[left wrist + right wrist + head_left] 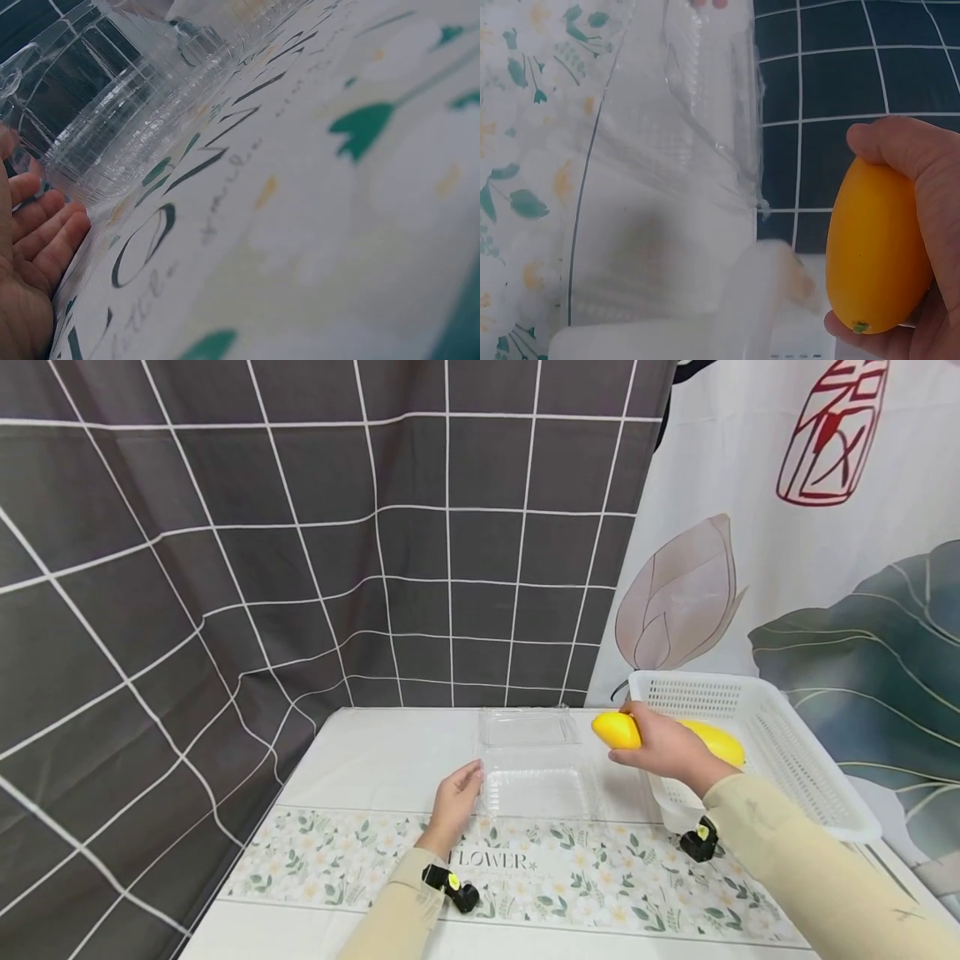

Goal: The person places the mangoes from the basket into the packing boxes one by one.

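My right hand point(667, 743) grips a smooth yellow oval fruit point(877, 247), held above the table beside the white basket's left rim. A small green stem spot shows at one end of the fruit in the right wrist view. My left hand point(456, 802) is at the left edge of a clear plastic clamshell box point(536, 789), thumb and forefinger pinching its rim. In the left wrist view the other fingers point(56, 240) curl loosely beside the box wall. The box lies with its lid point(528, 727) folded back toward the grey cloth.
A white perforated basket point(817, 777) stands on the right with another yellow fruit point(716, 743) in it, partly hidden by my right hand. A grey checked cloth point(480, 552) hangs behind and to the left. The white table point(375, 760) carries a flower-printed strip.
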`<action>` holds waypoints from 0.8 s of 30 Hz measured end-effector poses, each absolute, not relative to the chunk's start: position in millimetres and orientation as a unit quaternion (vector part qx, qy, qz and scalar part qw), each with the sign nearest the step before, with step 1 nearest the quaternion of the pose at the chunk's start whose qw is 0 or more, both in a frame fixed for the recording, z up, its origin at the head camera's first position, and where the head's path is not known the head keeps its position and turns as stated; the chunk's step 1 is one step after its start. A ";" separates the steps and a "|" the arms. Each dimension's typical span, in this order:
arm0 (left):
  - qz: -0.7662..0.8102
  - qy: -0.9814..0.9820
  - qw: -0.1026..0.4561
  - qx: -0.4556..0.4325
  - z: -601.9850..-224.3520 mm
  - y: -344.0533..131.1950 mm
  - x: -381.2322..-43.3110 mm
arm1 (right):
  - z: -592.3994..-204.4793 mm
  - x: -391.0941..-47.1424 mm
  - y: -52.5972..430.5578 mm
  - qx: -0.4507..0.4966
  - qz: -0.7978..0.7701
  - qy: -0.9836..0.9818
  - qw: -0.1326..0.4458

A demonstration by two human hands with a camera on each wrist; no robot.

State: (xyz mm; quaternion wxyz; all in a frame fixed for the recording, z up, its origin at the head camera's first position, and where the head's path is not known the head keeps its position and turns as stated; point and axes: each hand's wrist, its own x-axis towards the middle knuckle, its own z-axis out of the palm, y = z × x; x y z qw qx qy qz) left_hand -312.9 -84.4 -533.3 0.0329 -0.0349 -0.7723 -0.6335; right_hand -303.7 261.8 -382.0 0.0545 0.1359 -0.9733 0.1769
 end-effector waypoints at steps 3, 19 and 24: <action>-0.635 -0.770 0.038 -0.034 -533.9 -85.4 -311.1 | -383.7 -306.7 255.7 0.153 0.172 -0.972 0.053; -0.632 -0.773 0.045 -0.034 -530.1 -83.7 -308.7 | -405.5 -323.5 208.9 0.210 0.183 -0.960 0.032; -0.634 -0.771 0.043 -0.039 -531.5 -83.7 -310.2 | -414.1 -325.5 196.7 0.227 0.179 -0.957 0.032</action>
